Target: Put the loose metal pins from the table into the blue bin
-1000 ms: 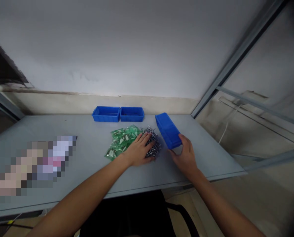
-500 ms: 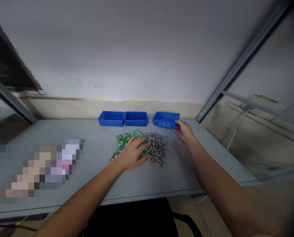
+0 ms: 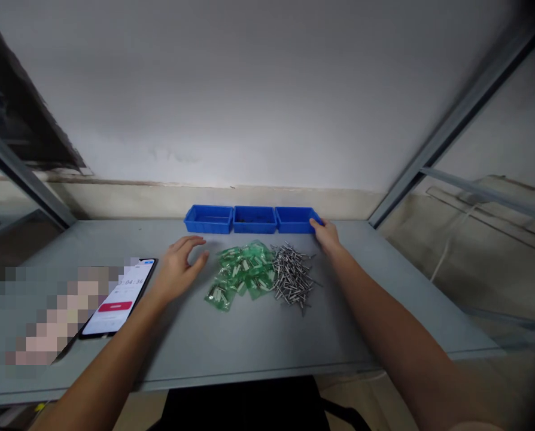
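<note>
A person's right hand (image 3: 325, 233) rested its fingers against the near right corner of a blue bin (image 3: 295, 219), the last of three standing in a touching row at the back of a grey table (image 3: 258, 335), close under the wall (image 3: 249, 90). The hand lay on the bin's edge, fingers loosely bent; whether it actually gripped the rim could not be told. The middle bin (image 3: 254, 219) and the left bin (image 3: 209, 218) completed the line.

The left hand (image 3: 180, 266) hovered low over the table, palm down, fingers spread and curled, holding nothing. It sat just left of a heap of small green packets (image 3: 240, 275), apart from them. Touching that heap on its right lay a pile of grey metal pins (image 3: 292, 278), scattered in a loose mound between the packets and the right forearm.

Further left, near the left forearm, a phone (image 3: 119, 296) lay face up, its screen lit with a timer and a red button. A blurred patch covered the table beside it. Grey metal frame bars (image 3: 451, 117) rose at the right side of the table.
</note>
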Action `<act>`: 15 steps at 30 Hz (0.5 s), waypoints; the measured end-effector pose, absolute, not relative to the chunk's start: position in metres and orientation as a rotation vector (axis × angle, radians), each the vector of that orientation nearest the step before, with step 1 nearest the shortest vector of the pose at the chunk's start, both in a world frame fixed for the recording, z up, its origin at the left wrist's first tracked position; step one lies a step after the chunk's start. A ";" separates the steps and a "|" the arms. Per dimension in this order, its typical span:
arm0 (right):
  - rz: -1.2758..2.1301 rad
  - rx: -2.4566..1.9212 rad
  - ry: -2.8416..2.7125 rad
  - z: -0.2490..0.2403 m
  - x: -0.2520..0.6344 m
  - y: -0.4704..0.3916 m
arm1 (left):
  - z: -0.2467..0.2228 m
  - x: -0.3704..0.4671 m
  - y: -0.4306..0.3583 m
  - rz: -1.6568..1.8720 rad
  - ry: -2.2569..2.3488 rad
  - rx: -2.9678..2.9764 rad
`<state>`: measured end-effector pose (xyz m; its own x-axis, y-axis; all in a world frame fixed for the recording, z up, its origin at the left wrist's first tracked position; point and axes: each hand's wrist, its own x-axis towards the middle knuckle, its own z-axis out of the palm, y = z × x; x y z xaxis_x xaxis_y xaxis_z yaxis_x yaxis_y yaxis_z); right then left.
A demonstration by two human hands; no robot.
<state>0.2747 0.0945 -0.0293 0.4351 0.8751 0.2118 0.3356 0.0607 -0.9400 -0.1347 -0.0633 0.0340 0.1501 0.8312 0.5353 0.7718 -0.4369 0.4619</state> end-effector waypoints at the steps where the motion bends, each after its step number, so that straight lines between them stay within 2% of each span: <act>1: 0.560 -1.537 -1.111 -0.029 0.274 0.093 | 0.034 -0.132 -0.059 1.127 1.622 2.333; 8: 0.464 -1.608 -0.951 -0.020 0.276 0.075 | 0.031 -0.087 0.006 0.814 1.600 2.592; 15: 0.471 -1.393 -0.995 -0.009 0.268 0.041 | 0.034 -0.032 0.066 0.301 1.506 2.977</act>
